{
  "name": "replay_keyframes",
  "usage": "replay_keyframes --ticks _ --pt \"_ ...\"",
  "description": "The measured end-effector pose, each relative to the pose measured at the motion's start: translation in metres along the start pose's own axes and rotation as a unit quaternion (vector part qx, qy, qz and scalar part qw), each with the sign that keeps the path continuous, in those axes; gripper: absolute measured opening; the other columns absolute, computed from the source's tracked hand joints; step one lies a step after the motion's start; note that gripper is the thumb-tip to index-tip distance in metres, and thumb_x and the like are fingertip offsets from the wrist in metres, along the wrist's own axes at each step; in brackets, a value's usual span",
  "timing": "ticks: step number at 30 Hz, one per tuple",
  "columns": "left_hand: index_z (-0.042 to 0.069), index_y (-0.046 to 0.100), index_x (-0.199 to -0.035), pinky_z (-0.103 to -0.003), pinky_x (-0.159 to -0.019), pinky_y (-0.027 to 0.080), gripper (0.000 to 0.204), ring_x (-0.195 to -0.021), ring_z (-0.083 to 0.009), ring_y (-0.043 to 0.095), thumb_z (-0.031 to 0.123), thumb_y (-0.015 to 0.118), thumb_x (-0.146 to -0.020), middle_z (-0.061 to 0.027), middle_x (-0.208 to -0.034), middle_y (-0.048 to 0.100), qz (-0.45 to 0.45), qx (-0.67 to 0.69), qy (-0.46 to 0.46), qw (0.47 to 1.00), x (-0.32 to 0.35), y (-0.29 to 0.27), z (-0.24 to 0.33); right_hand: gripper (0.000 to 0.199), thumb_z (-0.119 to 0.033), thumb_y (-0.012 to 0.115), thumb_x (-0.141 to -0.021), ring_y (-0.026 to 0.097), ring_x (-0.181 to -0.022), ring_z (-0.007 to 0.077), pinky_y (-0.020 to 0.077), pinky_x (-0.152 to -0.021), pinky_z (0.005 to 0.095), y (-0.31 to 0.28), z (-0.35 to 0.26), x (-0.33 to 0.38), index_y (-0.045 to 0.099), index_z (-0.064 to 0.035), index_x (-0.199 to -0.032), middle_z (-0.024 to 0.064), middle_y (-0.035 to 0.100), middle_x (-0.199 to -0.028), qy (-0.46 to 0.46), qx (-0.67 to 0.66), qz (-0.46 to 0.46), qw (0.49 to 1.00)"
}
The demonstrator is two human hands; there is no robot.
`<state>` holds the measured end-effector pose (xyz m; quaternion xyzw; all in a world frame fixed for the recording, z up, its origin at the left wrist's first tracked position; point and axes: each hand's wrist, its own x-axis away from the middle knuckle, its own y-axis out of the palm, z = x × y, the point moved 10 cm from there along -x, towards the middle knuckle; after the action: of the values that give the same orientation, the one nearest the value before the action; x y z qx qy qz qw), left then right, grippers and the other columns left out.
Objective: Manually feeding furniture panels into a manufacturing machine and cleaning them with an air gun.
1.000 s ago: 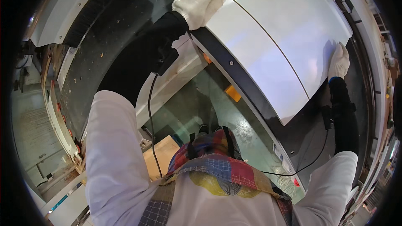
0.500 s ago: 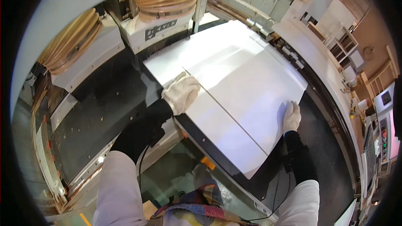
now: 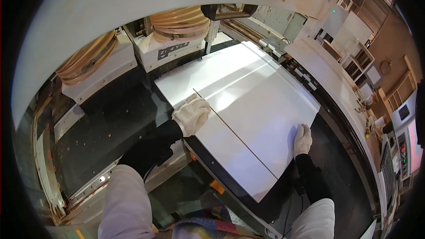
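Note:
A large white panel surface lies on the dark machine bed, with a narrow brown line running lengthwise through it. Whether that line is a groove or a gap between two boards, I cannot tell. My left hand, in a white knit glove, is closed over the left edge of the panel, its bent fingers close to the line's far end. At the right edge, my right hand, gloved alike, holds the border with its fingers together. The thumb and the underside of each grip are hidden.
Two white hoods with ribbed tan hoses stand over the bed at the far left. A rail with black-and-white blocks runs past the panel's far right side. A keyboard and a control panel are at the right.
The whole scene sits lower in the picture as my head view shifts. The brown line shows more plainly. Both hands keep their places on the panel.

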<state>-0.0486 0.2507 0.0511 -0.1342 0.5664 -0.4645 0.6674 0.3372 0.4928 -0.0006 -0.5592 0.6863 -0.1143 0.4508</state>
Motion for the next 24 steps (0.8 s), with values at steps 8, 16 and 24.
replay_keyframes --ticks 8,16,24 --pt "0.005 0.058 -0.09 -0.038 -0.085 0.047 0.011 -0.1 -0.0297 0.056 0.0 0.061 -0.08 -0.0092 -0.1 0.059 0.007 -0.014 0.008 1.0 0.001 -0.002 0.001 0.032 -0.026 0.051 -0.093 0.056 -0.111 0.0367 0.0439 -0.095 0.0397 -0.002 -0.012 0.004 0.061 -0.0011 -0.109 0.019 0.058 -0.116 0.022 -0.003 -0.004 1.0" --pt "0.007 0.058 -0.091 -0.042 -0.096 0.044 0.015 -0.104 -0.0266 0.057 0.0 0.063 -0.079 -0.008 -0.101 0.059 0.002 -0.003 -0.004 1.0 -0.001 0.0 0.001 0.031 -0.025 0.051 -0.093 0.056 -0.109 0.0373 0.0442 -0.093 0.0397 0.001 -0.009 0.0 0.06 -0.0006 -0.109 0.0197 0.058 -0.115 -0.021 -0.017 0.0 1.0" --pt "0.008 0.061 -0.089 -0.04 -0.096 0.041 0.009 -0.104 -0.0255 0.055 0.007 0.061 -0.081 -0.0052 -0.101 0.06 0.002 -0.024 0.004 1.0 0.008 -0.004 0.006 0.033 -0.027 0.051 -0.093 0.056 -0.107 0.038 0.0441 -0.093 0.0402 -0.007 -0.01 0.009 0.06 0.0002 -0.109 0.0205 0.059 -0.111 -0.021 -0.001 0.003 1.0"
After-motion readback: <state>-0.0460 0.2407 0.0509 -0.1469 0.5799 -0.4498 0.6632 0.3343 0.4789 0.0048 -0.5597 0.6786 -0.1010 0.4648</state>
